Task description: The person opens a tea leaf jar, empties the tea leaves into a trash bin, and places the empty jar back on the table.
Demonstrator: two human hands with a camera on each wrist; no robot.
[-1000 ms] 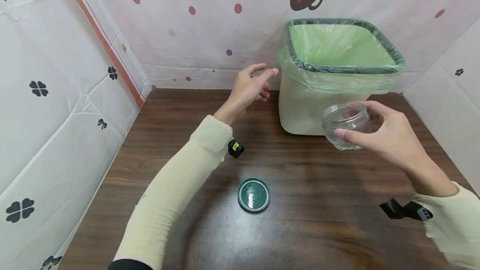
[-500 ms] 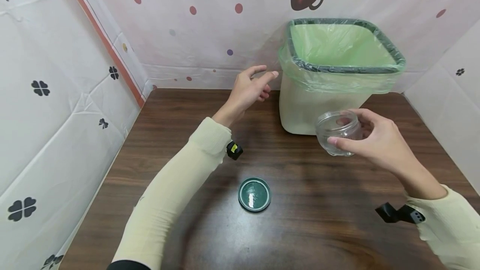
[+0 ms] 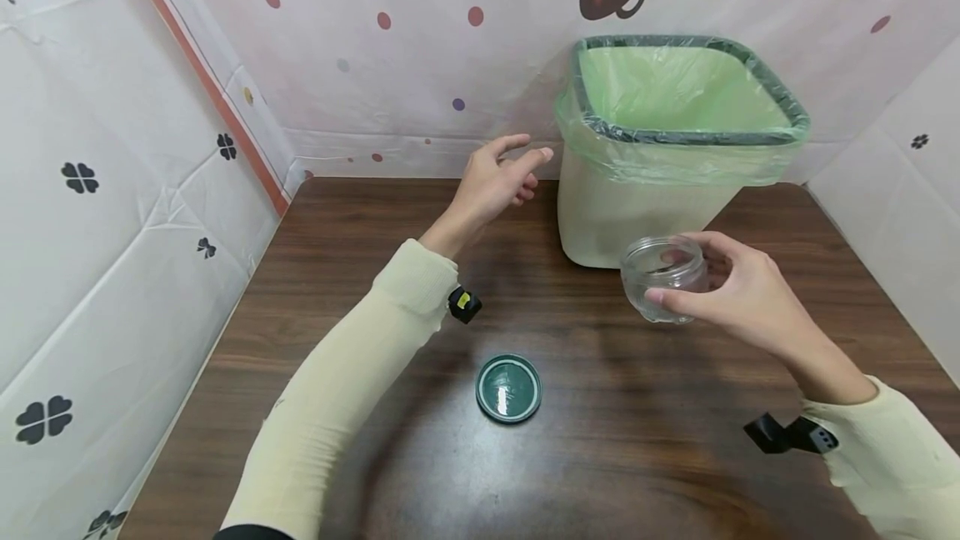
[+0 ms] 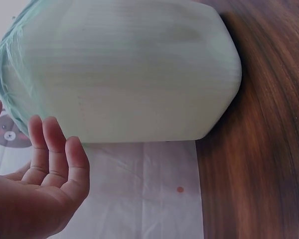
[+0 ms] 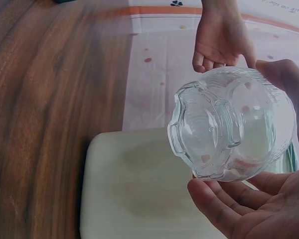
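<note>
My right hand (image 3: pixel 738 290) grips a clear jar (image 3: pixel 660 277) around its side, thumb in front and fingers behind. The jar's mouth faces up and has no lid on it; its moulded base shows in the right wrist view (image 5: pixel 204 132). It is held in front of the trash bin (image 3: pixel 622 215). To the bin's left, my left hand (image 3: pixel 491 182) hovers with loosely bent fingers and nothing in them. In the left wrist view its fingers (image 4: pixel 55 154) stand apart from one another near the bin wall. A green jar lid (image 3: pixel 508 390) lies on the table.
The cream bin has a green liner (image 3: pixel 682 161) folded over its rim and stands at the back right of the wooden table (image 3: pixel 600 457). Patterned cloth (image 3: pixel 375 65) hangs behind the table and at both sides.
My right hand has brought the jar left and toward me, away from the bin's right front. My left hand has dropped back slightly. The lid and bin stay put.
</note>
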